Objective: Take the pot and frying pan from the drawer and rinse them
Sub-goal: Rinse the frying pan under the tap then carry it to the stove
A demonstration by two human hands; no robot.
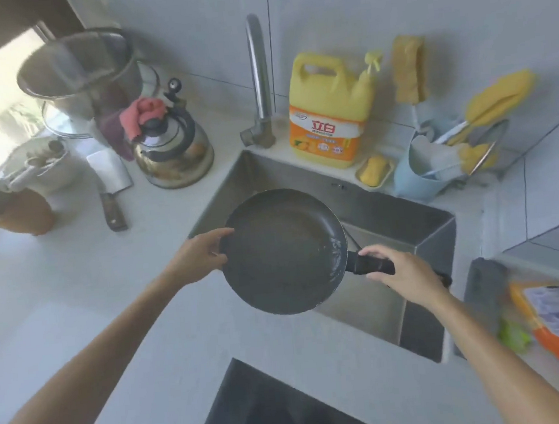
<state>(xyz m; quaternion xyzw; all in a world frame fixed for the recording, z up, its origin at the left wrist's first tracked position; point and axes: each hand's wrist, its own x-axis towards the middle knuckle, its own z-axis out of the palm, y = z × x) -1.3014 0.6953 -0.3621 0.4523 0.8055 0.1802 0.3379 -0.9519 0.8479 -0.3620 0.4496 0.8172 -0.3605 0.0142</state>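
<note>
Grey kitchen counter (76, 297) with a stainless steel sink (418, 230) in the corner; the round black non-stick frying pan (281, 252) hangs over the sink's near-left edge, face up, slightly tilted. Its long axis runs left-right, handle pointing right. Right hand (401, 272) grips the handle, left hand (201, 256) pinches the far rim; I'd keep both on, shift toward the curved chrome tap (258, 78), tilt into the basin.

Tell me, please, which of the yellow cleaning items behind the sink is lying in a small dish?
The yellow soap bar, lying in its dish on the sink's back ledge. The detergent jug stands upright on the counter, and the sponge hangs against the wall.
</note>
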